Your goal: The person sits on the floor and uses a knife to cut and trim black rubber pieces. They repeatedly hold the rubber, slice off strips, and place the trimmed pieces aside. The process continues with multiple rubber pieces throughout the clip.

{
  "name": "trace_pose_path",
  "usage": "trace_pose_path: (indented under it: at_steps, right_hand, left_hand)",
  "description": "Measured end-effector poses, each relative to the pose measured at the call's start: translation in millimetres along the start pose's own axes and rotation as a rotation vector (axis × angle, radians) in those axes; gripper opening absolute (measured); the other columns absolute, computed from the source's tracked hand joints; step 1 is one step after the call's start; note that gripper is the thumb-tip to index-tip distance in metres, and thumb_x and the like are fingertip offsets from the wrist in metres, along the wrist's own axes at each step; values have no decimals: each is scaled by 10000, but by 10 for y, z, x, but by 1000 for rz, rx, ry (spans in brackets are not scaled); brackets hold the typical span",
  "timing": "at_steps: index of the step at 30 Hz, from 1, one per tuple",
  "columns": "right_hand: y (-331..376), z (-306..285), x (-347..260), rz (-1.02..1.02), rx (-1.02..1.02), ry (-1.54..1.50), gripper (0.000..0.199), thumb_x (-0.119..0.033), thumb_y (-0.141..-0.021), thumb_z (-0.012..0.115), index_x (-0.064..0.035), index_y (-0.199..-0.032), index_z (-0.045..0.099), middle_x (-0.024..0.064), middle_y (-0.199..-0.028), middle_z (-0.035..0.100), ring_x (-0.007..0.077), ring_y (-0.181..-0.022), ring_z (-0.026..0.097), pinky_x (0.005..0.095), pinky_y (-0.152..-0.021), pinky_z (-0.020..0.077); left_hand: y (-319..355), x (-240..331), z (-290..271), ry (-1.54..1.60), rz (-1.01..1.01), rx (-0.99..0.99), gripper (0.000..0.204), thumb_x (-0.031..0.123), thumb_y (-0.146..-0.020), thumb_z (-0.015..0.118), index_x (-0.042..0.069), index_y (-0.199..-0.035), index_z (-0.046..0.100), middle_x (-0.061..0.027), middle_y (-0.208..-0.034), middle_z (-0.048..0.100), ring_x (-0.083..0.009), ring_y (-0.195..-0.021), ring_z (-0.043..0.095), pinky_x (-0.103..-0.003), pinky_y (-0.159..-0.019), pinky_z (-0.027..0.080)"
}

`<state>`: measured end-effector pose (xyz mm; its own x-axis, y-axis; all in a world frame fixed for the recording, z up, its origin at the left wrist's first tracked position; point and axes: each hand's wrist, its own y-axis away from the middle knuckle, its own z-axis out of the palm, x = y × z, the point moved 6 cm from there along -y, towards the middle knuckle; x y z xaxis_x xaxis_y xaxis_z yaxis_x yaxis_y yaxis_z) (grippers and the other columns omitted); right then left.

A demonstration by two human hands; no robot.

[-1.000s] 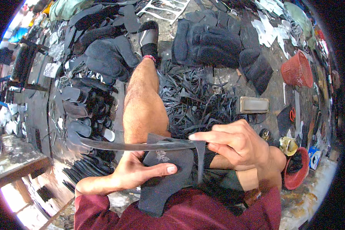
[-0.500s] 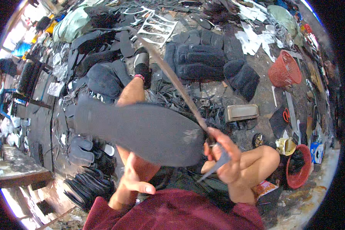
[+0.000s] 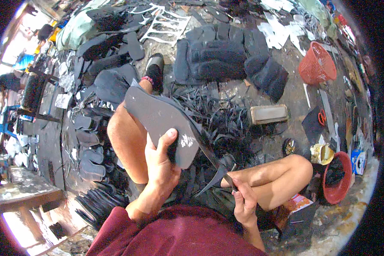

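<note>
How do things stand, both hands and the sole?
Left hand gripping grey sole, thumb on top. Right hand pinching thin piece, kind unclear. Dark strip between sole and right hand.

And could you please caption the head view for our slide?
Left hand holding a grey sole, black scraps on the floor.

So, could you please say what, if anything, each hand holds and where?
Left hand: a flat, dark-grey, sole-shaped sheet, by its lower half, thumb on top. Right hand: apparently a thin, dark item; hold unclear.
</note>
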<state>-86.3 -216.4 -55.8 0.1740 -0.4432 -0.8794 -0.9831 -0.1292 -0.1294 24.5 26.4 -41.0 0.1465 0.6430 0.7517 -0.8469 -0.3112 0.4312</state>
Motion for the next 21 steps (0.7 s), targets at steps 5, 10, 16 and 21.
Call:
trace_pose_path:
  at_steps: [5, 10, 16, 21]
  right_hand:
    - [-550, 167, -54, 12, -125, 24, 343, -46, -927, 564, -27, -1267, 610, 152, -828, 633, 277, -720, 620, 370, -677, 509]
    - [-1155, 512, -136, 3, -290, 22, 384, 9, -910, 564, -54, -1286, 610, 160, -901, 653, 279, -773, 646, 334, -702, 510]
    - [-1706, 1126, -189, -111, -49, -110, 298, -110, -991, 541, -39, -1272, 612, 154, -1014, 678, 273, -851, 672, 334, -745, 522]
    - [-1931, 1173, -391, -82, -68, -168, 294, -134, -1004, 534, -1, -1253, 615, 172, -1127, 677, 271, -941, 679, 329, -834, 515]
  left_hand:
    - [92, -211, -297, -208, -14, -10, 667, 134, -723, 792, 34, -1301, 473, -81, -1110, 608, -225, -1004, 605, -364, -907, 496]
    - [161, -193, -482, -369, -48, -134, 790, 150, -668, 852, 22, -1336, 450, -92, -1148, 602, -223, -1049, 598, -374, -939, 485]
    - [166, -195, -495, -377, -153, -227, 847, 149, -663, 871, 18, -1367, 418, -94, -1156, 597, -214, -1073, 598, -371, -949, 496]
    - [204, -39, -535, -542, -161, -398, 894, 161, -659, 910, -23, -1377, 409, -97, -1227, 586, -207, -1115, 578, -367, -1003, 453]
